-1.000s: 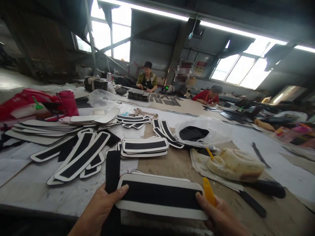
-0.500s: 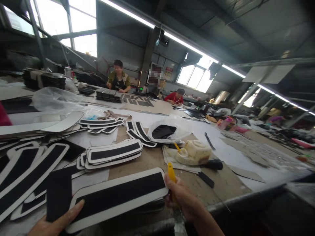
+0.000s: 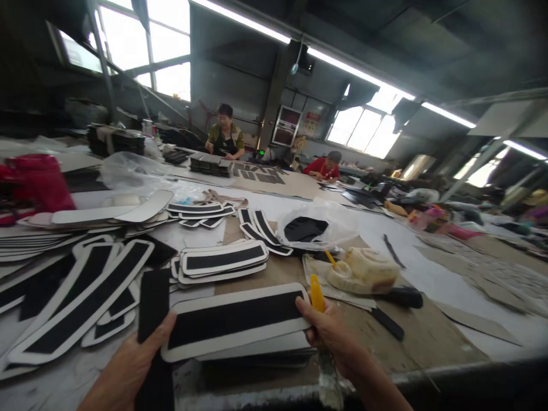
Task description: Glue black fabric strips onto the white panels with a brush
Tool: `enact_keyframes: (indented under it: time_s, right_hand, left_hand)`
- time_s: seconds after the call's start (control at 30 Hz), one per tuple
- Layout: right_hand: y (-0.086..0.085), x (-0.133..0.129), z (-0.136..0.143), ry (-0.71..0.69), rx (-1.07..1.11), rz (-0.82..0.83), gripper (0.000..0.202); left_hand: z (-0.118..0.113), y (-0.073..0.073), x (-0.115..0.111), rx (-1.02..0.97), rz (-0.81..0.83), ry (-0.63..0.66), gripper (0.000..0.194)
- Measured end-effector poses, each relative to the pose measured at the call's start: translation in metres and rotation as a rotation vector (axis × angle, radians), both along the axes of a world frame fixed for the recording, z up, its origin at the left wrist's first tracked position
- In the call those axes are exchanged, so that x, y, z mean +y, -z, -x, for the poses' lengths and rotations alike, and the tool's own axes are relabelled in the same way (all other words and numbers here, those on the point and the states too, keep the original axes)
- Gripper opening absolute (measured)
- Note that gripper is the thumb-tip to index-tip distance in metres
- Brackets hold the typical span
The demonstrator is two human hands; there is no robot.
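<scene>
A long black panel with a white border (image 3: 240, 317) is held level in front of me, over a stack of similar pieces (image 3: 261, 347). My left hand (image 3: 128, 365) is closed at its left end, the thumb on top, and a black strip (image 3: 154, 302) stands against that same hand. My right hand (image 3: 331, 328) pinches the panel's right end. A brush with a yellow handle (image 3: 317, 294) is also in the right hand, its pale, glue-smeared bristles (image 3: 329, 379) pointing down. The left fingers are mostly hidden beneath the pieces.
More bordered panels lie in a pile (image 3: 85, 302) at left and a stack (image 3: 225, 260) ahead. A stained plastic container (image 3: 363, 268) with a yellow stick stands at right, near a black-handled tool (image 3: 389, 325). Behind are a plastic bag (image 3: 317, 225) and two co-workers (image 3: 225, 137).
The view has swung left, shifting the scene rightward. The held panel has lifted from the stack, exposing a pale piece below. My left thumb has moved to the panel's edge beside the black strip.
</scene>
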State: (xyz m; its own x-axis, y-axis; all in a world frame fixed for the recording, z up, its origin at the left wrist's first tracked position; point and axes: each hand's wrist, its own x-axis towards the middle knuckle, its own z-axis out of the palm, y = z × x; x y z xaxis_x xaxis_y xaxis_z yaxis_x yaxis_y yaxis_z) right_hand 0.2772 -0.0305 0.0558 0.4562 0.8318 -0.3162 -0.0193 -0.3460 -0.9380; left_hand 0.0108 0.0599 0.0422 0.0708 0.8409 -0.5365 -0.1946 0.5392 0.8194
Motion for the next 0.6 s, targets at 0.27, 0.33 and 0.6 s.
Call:
enact_keyframes:
  time_s: [0.27,0.33,0.6]
  right_hand:
    - [0.005,0.017,-0.003,0.072,0.013,0.054,0.045]
    - [0.001,0.023,0.002,0.108,0.024,0.017,0.045]
    - [-0.011,0.045,0.01,0.047,0.112,0.008,0.049]
  left_hand:
    - [-0.007,-0.021,-0.005,-0.15,-0.009,0.076,0.031]
    - [-0.002,-0.02,0.0,-0.174,-0.023,0.094,0.032]
    - [0.007,-0.023,0.014,-0.163,-0.039,0.059,0.036]
